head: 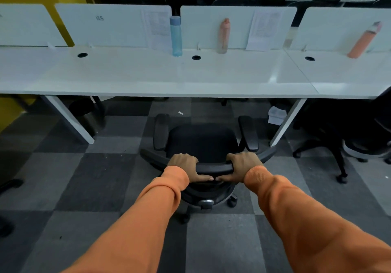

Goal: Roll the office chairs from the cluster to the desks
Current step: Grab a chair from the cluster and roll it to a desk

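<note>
Before one desk (127, 75) with three bottles (176, 36), left hand (183, 164) and right hand (243, 164) clamped on one chair (203, 139).

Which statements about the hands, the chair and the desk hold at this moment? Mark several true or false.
1. The left hand and right hand both hold the top bar of the chair backrest. True.
2. The chair is tucked under the desk. False: its seat stands short of the desk edge.
3. A blue bottle stands upright on the desk. True.
4. The chair has no armrests. False: an armrest shows on each side.
</note>
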The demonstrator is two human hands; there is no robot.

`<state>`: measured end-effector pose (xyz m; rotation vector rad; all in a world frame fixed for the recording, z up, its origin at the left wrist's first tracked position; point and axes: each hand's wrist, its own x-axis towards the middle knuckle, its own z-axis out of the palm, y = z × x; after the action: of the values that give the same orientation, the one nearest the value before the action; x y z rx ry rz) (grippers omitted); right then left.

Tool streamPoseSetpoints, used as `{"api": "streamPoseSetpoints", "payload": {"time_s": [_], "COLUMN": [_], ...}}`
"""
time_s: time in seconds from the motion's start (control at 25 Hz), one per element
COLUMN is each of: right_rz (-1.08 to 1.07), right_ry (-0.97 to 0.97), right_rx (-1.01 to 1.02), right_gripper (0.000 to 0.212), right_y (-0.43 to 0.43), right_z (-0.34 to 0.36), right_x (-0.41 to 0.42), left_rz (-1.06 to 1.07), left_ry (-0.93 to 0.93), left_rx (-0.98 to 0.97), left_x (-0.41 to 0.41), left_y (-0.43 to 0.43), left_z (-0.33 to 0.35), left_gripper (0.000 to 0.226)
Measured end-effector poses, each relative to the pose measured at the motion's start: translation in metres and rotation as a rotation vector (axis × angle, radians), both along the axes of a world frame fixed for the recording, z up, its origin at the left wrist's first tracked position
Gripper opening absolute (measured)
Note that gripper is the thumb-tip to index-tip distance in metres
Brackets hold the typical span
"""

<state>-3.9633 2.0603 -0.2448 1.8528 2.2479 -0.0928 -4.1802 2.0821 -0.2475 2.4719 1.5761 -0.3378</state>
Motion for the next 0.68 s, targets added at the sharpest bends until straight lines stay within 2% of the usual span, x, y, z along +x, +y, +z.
{"api": "streamPoseSetpoints", "payload": {"time_s": [0.12, 0.28, 0.68], "right_rz": [0.035, -0.022, 0.004], "right_ry": [-0.050, -0.036, -0.013], "right_rx": [-0.058, -0.099, 0.042], "right_gripper": [0.087, 0.089, 0.083], "right_y": [0.029, 0.060, 0.120], "right_z": [-0.001, 0.000, -0.008], "right_x": [0.036, 0.075, 0.096], "left_rz": [0.015, 0.017, -0.049], "left_ry": [0.000, -0.005, 0.034], "left_rx": [0.004, 0.013, 0.068], "left_x": [0.039, 0.078, 0.091], "left_y": [0.022, 0.052, 0.135], "left_z": [0.002, 0.003, 0.002], "left_gripper": [0.083, 0.086, 0.090]}}
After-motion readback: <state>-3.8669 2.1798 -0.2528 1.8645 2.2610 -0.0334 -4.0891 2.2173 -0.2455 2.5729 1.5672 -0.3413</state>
